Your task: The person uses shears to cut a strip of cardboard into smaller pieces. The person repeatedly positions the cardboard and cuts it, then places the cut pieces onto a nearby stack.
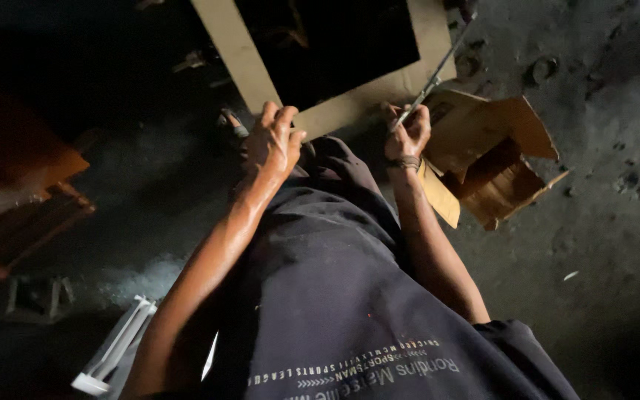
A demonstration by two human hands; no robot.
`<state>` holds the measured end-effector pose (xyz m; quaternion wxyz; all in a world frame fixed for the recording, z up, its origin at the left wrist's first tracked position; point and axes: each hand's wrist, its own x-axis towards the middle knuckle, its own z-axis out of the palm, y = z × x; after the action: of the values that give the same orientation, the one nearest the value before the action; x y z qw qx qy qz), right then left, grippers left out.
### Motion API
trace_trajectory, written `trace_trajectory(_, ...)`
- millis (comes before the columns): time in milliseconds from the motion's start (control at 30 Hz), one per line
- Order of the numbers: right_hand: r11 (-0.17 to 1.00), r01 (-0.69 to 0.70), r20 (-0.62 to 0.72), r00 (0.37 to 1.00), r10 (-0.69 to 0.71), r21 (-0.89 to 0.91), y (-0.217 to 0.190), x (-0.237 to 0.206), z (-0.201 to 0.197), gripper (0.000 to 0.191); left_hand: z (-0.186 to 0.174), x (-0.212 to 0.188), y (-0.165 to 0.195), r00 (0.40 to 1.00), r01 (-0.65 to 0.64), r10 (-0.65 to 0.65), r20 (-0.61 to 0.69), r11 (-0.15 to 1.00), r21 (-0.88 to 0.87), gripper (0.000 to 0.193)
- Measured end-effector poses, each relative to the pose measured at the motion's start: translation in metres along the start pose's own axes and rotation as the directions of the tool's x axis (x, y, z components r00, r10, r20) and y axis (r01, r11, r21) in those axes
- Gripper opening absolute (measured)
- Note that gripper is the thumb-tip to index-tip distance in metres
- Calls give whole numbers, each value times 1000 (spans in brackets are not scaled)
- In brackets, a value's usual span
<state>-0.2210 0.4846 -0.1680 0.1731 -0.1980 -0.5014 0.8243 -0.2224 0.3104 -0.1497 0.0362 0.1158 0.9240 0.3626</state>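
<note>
Dark shirt (350, 311) with pale lettering fills the near foreground, and both forearms reach out past it; the left hand (272, 144) is clasped over the lower edge of a pale frame (350, 104), fingers curled on top, steadying it against the knee; the right hand (407, 135), a band at its wrist, is clenched round a thin metal tool (435, 78) whose far end points up along the frame's right side.

The frame stands tilted on the floor (601, 222), its pale border closed round a dark middle; the tool seems to be at the lower right corner, so the work looks to be under way there; what is finished and what remains I cannot tell in this dim light.

Counted: one frame; one tool; two hands; one torn cardboard box (498, 159) just right of the right hand, flaps open; one white slatted piece (116, 352) low on the left; one reddish wooden piece (24, 192) at the left edge; a few small bits of debris scattered on the floor.
</note>
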Motion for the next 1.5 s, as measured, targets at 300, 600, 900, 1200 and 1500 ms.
trace_trajectory(300,952,31,-65,996,-53,-306,-2,0,-11,20,1,18,12,965,148,-161,206,986,75,39)
trace_trajectory(600,942,-132,-361,933,12,-310,19,2,-50,31,19,16,18,981,16,-19,194,1000,14,36)
trace_trajectory(900,962,-221,-488,865,119,-158,13,8,-57,32,30,15,17,953,116,-145,265,986,123,37)
trace_trajectory(1200,941,-320,-523,824,218,-111,6,15,-62,36,30,18,25,957,26,-64,282,990,136,38)
trace_trajectory(1500,966,-252,-536,809,242,55,9,18,-65,37,32,19,29,950,81,-114,291,989,121,38)
